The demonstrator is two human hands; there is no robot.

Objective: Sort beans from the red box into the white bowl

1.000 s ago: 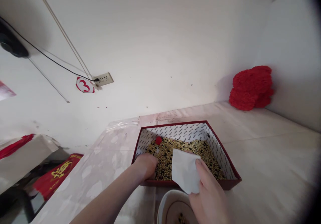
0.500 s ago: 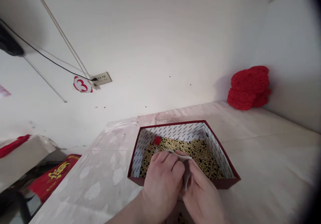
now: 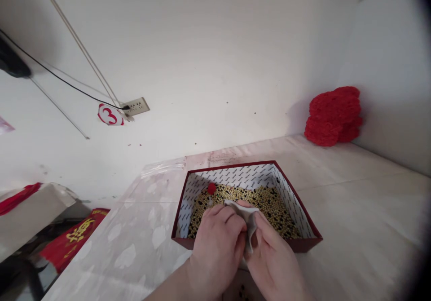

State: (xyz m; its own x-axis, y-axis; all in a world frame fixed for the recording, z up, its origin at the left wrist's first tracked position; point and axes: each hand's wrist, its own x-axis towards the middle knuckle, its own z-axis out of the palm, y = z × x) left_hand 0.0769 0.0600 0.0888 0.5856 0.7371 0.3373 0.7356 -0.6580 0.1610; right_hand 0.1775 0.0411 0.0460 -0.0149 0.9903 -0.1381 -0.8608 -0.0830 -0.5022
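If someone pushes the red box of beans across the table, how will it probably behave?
The red box would probably slide without tipping, since it is low and wide. The beans look small and round, so a sudden push may roll them about. It seems heavy for its size, the floor being mostly covered.
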